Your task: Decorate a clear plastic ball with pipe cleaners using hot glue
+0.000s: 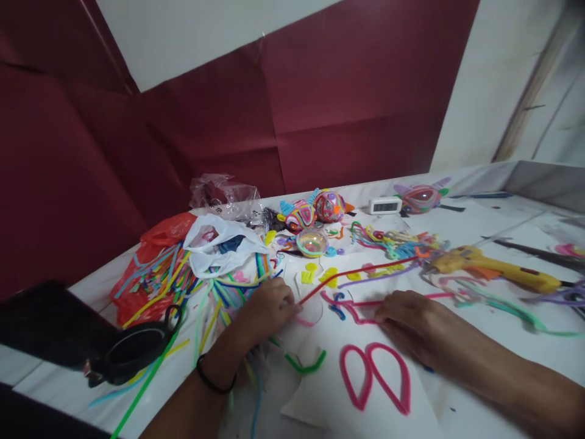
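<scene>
My left hand [273, 306] is closed, its fingertips pinching one end of a long red pipe cleaner [355, 270] that stretches right toward the glue gun. My right hand [404, 317] has its fingers bent together at a bent pink-red pipe cleaner [359, 316]; what lies between the fingertips is hidden. Between the hands sit small blue curled pieces [337, 306]. Nearer me, two pink teardrop loops [375, 375] lie side by side on white paper [379, 421]. A green bent pipe cleaner [307, 367] rests left of them.
A yellow glue gun [503, 268] lies at the right. Bundled pipe cleaners [159, 274] and a white plastic bag [219, 244] fill the left, near a black round object [137, 347]. Decorated balls [329, 206] and a small digital clock [384, 205] stand at the back.
</scene>
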### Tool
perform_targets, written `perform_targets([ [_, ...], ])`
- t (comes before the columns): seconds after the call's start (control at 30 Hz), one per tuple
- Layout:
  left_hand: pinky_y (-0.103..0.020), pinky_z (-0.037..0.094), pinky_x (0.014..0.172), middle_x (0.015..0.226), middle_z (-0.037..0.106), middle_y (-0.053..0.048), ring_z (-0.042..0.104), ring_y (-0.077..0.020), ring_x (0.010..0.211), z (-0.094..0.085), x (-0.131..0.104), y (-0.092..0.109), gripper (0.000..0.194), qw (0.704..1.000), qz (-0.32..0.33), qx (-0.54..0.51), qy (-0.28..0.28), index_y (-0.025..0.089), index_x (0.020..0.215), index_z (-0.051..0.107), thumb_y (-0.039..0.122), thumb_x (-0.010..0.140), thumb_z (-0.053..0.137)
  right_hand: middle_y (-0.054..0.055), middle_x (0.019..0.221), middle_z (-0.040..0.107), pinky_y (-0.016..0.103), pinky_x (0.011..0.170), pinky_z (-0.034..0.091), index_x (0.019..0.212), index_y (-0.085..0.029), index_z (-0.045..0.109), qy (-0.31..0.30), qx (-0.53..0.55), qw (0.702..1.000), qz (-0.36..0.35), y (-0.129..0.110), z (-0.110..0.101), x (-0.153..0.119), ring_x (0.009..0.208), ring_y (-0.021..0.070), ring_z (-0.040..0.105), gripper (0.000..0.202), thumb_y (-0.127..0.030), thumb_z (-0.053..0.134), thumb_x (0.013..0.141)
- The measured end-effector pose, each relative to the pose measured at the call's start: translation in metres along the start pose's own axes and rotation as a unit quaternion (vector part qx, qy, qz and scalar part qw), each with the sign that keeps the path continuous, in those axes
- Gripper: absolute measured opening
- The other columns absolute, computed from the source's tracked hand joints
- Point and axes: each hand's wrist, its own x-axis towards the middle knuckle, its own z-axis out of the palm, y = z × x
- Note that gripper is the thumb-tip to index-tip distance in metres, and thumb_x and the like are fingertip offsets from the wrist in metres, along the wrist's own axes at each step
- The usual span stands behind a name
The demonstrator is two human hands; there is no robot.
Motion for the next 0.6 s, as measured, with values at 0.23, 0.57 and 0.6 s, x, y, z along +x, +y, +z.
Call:
perform_targets([
  [0.23,-0.027,0.042,0.071,0.079,0.059,-0.003,0.056,-0.0162,0.078,0.003,-0.001,0.001,0.006,1.0,-0.009,0.0,-0.009,0.017,0.07,0.062,0.012,0.073,0.061,0.007,0.091,0.067,0.033,0.07,0.053,0.097,-0.024,0.066,-0.004,-0.021,1.0,0.002,0.001,0.005,-0.003,0.082,0.0205,0.064,0.027,-0.019,0.04,0.095],
  [0.57,-0.027,0.039,0.066,0.073,0.057,-0.003,0.053,-0.0157,0.072,0.011,0.0,-0.002,0.016,1.0,-0.015,0.018,0.017,0.019,0.063,0.055,0.005,0.069,0.051,0.009,0.088,0.068,0.033,0.066,0.054,0.096,-0.024,0.068,0.017,-0.027,0.999,-0.01,0.0,0.009,-0.001,0.078,0.0212,0.064,0.025,-0.019,0.043,0.092],
  [0.6,-0.027,0.039,0.065,0.073,0.058,-0.003,0.054,-0.0156,0.072,0.011,0.001,-0.002,0.016,1.0,-0.015,0.018,0.018,0.019,0.063,0.054,0.005,0.069,0.051,0.009,0.088,0.069,0.033,0.066,0.054,0.094,-0.023,0.068,0.023,-0.031,0.999,-0.014,0.0,0.009,0.0,0.077,0.0212,0.065,0.026,-0.02,0.042,0.093],
])
